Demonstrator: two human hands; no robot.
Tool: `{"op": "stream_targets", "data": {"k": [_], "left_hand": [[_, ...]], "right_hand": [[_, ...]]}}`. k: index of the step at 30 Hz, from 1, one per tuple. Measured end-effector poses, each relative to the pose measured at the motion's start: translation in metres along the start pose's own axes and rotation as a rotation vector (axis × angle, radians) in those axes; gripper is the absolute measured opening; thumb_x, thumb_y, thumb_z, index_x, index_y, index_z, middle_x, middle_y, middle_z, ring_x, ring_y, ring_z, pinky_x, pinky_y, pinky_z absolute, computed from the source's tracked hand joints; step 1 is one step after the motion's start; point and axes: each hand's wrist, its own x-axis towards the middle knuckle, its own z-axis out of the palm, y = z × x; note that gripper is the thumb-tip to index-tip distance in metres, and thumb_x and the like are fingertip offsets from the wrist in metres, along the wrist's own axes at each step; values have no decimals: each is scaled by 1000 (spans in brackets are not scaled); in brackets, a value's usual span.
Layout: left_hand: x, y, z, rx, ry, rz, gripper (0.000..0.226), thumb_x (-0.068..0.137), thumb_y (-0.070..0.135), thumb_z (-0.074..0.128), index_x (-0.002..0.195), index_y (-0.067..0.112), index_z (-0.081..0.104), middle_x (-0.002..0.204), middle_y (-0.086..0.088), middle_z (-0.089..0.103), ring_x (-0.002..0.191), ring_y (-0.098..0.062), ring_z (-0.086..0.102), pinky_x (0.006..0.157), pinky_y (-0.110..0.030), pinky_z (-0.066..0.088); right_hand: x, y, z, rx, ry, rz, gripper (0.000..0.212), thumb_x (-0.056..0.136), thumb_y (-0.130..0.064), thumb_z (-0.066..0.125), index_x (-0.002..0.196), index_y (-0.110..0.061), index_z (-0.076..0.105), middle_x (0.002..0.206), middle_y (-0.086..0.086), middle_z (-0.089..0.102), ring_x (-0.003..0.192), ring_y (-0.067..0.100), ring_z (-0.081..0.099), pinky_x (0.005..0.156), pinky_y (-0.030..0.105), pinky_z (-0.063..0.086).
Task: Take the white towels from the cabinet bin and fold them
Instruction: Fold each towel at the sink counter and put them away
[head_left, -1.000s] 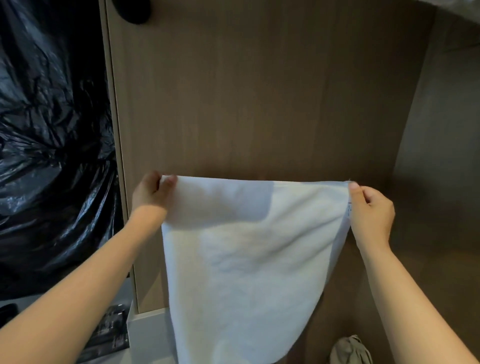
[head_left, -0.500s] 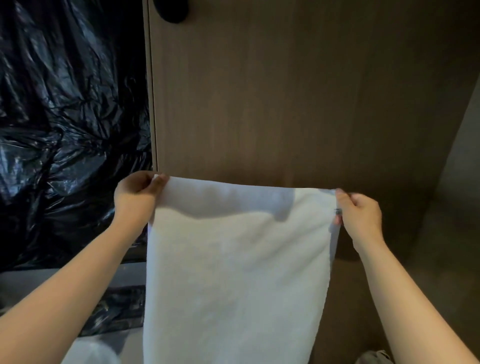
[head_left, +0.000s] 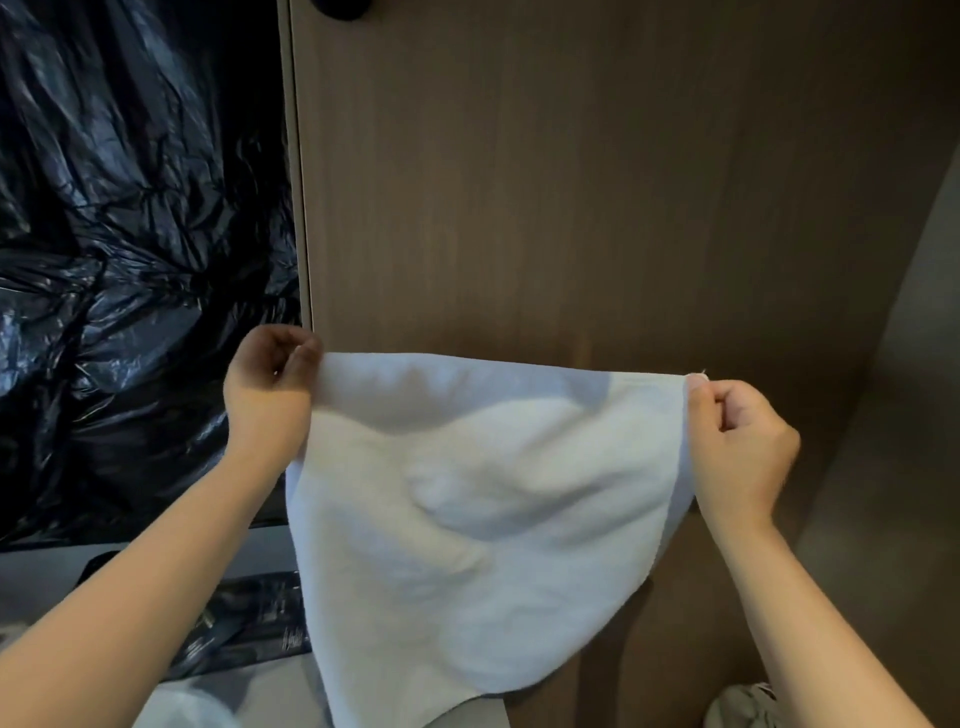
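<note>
Cloth this limp has no stiffness of its own. The white towel (head_left: 493, 519) looks soft, light and slightly fuzzy, so it should not slip from a pinch, but it will sag, billow and crease wherever it is unsupported. The corners and hemmed edges are the sensible places to take hold, since they are the only parts that let the sheet be pulled flat.

That is how it is held now. The left hand (head_left: 267, 395) pinches the top corner at 9 o'clock between thumb and curled fingers. The right hand (head_left: 737, 441) pinches the opposite top corner at 3 o'clock in the same way. Both hands are closed on the fabric, and the edge between them is drawn nearly taut.

The towel hangs in the air in front of the brown cabinet panel (head_left: 571, 182), with black plastic sheeting (head_left: 130, 234) off at 9 o'clock. Its held edge runs across from 9 to 3 o'clock, a little lower on the right, and the body drops toward 6 o'clock, face toward the camera. The middle bulges and the lower edge curves in, so I cannot say for certain which side is longer; the hanging length seems to be the long axis. No fold is made yet.
</note>
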Motion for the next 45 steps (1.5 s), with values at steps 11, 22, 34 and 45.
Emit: {"op": "stream_targets", "data": {"k": [11,22,34,45], "left_hand": [[9,-26,39,372,-110,87,12,87,26,66,79,20,59,70,5,59,67,-15,51,53,-28,31],[-36,-15,43,-86,-78,-132,10,86,14,71,80,14,63,72,0,66,59,1,57,54,-10,43],[-98,24,54,-274,-187,-292,14,81,18,75,78,10,65,61,0,65,50,-3,51,49,-18,42],[-153,30,23,-432,-386,-489,22,79,12,71,101,6,70,87,-8,76,82,-22,72,75,-30,59]], "right_hand": [[6,25,47,-351,-129,143,32,97,-39,54,79,-15,64,69,0,62,65,18,59,58,25,41],[-40,-9,30,85,-76,241,34,93,-26,63,62,-13,60,55,4,55,53,13,52,44,11,37],[-97,-80,36,525,-407,500,23,92,-18,64,73,-5,67,59,10,66,55,19,61,58,22,52],[-132,-95,24,589,-479,517,19,85,-27,64,83,-9,69,67,-2,68,61,11,65,58,15,51]]}}
